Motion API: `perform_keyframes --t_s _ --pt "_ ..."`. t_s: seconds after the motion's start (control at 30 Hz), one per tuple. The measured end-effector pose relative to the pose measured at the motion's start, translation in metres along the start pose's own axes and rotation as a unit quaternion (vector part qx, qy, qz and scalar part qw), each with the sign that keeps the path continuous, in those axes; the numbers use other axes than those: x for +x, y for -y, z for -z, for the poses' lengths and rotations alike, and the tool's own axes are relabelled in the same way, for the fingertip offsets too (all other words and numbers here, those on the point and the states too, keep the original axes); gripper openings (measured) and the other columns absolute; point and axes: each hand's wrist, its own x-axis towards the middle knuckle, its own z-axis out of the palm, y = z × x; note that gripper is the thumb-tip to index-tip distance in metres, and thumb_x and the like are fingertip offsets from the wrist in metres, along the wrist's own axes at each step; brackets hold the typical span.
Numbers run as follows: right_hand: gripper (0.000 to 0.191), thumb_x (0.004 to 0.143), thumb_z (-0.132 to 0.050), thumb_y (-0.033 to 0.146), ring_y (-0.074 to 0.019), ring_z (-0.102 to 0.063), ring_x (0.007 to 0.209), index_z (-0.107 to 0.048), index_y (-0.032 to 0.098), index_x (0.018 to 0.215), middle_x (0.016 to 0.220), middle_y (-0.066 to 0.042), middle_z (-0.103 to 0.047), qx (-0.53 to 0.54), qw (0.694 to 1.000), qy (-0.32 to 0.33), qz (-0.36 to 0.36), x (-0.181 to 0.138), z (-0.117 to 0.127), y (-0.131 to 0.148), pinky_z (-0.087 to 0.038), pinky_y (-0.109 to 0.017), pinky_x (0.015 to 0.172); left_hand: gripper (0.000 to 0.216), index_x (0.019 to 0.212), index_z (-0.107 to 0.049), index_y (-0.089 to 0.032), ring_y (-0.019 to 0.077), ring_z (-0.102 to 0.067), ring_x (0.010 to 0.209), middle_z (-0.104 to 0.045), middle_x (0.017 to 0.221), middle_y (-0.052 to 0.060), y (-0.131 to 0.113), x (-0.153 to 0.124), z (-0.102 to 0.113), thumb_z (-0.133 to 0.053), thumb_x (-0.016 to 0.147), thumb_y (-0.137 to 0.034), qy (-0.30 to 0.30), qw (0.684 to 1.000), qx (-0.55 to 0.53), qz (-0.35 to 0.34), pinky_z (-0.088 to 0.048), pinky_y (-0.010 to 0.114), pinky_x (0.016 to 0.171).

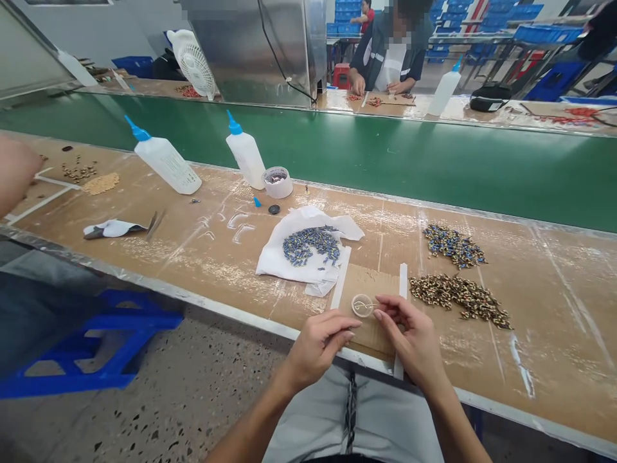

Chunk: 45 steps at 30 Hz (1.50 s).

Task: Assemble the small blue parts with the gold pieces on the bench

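My left hand (pixel 322 344) is at the table's front edge, thumb and forefinger pinched together. Whatever is between those fingertips is too small to make out. In my right hand (pixel 409 331) a thin, pale wire-like piece (pixel 375 305) is pinched, its tip reaching over a small round clear dish (pixel 361 313). The dish rests on a cardboard patch (pixel 373 283) between two white tape strips. Beyond my left hand, a heap of small blue-grey parts (pixel 308 245) lies on crumpled white paper (pixel 277 260). To the right are a blue-and-yellow pile (pixel 453 245) and a dark brown-and-gold pile (pixel 460 298) of small pieces.
Two white bottles with blue nozzles (pixel 166 164) (pixel 247 157) and a tape roll (pixel 278 183) stand farther back. Tweezers (pixel 154 225) lie left. A green belt (pixel 337 145) runs behind the table; a person (pixel 390 58) sits across it. Another person's arm (pixel 17 170) enters from the left.
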Motion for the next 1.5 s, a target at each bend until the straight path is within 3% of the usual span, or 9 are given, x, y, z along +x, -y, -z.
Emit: perform_keyframes --t_s 0.17,0.37,0.53,0.63,0.77,0.87,0.97,1.17,1.5 --pt "0.018 0.093 -0.059 0.032 -0.0191 -0.063 0.082 -0.070 0.020 0.088 0.093 -0.008 -0.066 -0.036 0.997 0.015 0.064 0.006 -0.003 0.006 -0.050 -0.029 0.067 0.023 0.106 -0.073 -0.017 0.0152 -0.061 0.077 -0.068 0.089 0.007 0.005 0.002 0.002 -0.054 0.096 -0.025 0.020 1.000 -0.009 -0.001 -0.048 0.025 0.071" --pt "0.014 0.093 -0.058 0.023 -0.0206 -0.060 0.092 -0.072 0.022 0.091 0.104 -0.008 -0.061 -0.114 0.981 0.022 0.154 0.019 -0.010 0.019 -0.051 -0.036 0.081 0.017 0.098 -0.073 -0.017 0.0147 -0.062 0.074 -0.070 0.084 0.005 0.002 0.009 0.004 -0.059 0.093 -0.024 0.046 0.999 -0.004 0.013 -0.049 0.024 0.070" --pt "0.020 0.093 -0.053 0.017 -0.0219 -0.058 0.089 -0.070 0.022 0.084 0.100 -0.008 -0.063 -0.209 0.957 -0.002 0.202 0.028 -0.006 0.026 -0.049 -0.036 0.079 0.018 0.098 -0.073 -0.017 0.0148 -0.062 0.072 -0.070 0.083 0.006 -0.001 0.013 0.004 -0.058 0.093 -0.026 0.041 0.999 -0.008 0.029 -0.049 0.025 0.069" --pt "0.019 0.092 -0.055 0.016 -0.0221 -0.058 0.087 -0.069 0.023 0.082 0.094 -0.008 -0.064 -0.202 0.962 0.006 0.185 0.030 0.001 0.028 -0.048 -0.036 0.078 0.017 0.092 -0.074 -0.018 0.0157 -0.061 0.071 -0.070 0.080 0.005 -0.002 0.015 0.004 -0.061 0.091 -0.029 0.039 0.999 0.014 0.023 -0.048 0.026 0.067" --pt "0.017 0.089 -0.059 0.014 -0.0189 -0.061 0.083 -0.070 0.024 0.080 0.090 -0.005 -0.063 -0.097 0.985 0.039 0.138 0.031 0.001 0.031 -0.050 -0.031 0.077 0.018 0.087 -0.074 -0.021 0.0160 -0.061 0.068 -0.070 0.077 0.003 0.002 0.020 0.007 -0.061 0.091 -0.033 0.056 0.997 0.038 0.026 -0.049 0.025 0.064" --pt "0.011 0.088 -0.064 0.016 -0.0175 -0.063 0.092 -0.071 0.023 0.083 0.096 -0.004 -0.063 -0.023 0.994 0.024 0.109 0.036 -0.004 0.025 -0.050 -0.029 0.083 0.018 0.091 -0.075 -0.023 0.0169 -0.065 0.067 -0.072 0.083 0.003 0.016 0.025 0.009 -0.065 0.087 -0.037 0.051 0.998 0.023 0.038 -0.053 0.023 0.060" --pt "0.008 0.090 -0.064 0.025 -0.0170 -0.064 0.094 -0.072 0.023 0.086 0.099 -0.004 -0.065 0.019 0.996 -0.016 0.089 0.041 -0.004 0.019 -0.051 -0.029 0.084 0.022 0.091 -0.075 -0.023 0.0173 -0.065 0.060 -0.071 0.075 0.002 0.030 0.030 0.009 -0.068 0.082 -0.042 0.056 0.997 -0.011 0.060 -0.054 0.022 0.053" --pt "0.014 0.090 -0.063 0.030 -0.0164 -0.065 0.084 -0.069 0.021 0.082 0.091 -0.004 -0.068 0.085 0.994 -0.053 0.032 0.036 -0.005 0.015 -0.051 -0.027 0.070 0.026 0.094 -0.074 -0.021 0.0169 -0.066 0.059 -0.070 0.071 0.002 0.030 0.030 0.008 -0.069 0.081 -0.044 0.064 0.993 -0.030 0.094 -0.056 0.021 0.052" --pt "0.023 0.087 -0.065 0.039 -0.0141 -0.061 0.068 -0.067 0.017 0.083 0.075 -0.002 -0.068 0.214 0.968 -0.117 -0.062 0.019 -0.004 0.015 -0.049 -0.025 0.064 0.026 0.097 -0.071 -0.016 0.0138 -0.064 0.062 -0.070 0.076 0.003 0.019 0.025 0.006 -0.064 0.087 -0.039 0.065 0.991 -0.019 0.113 -0.054 0.021 0.059"
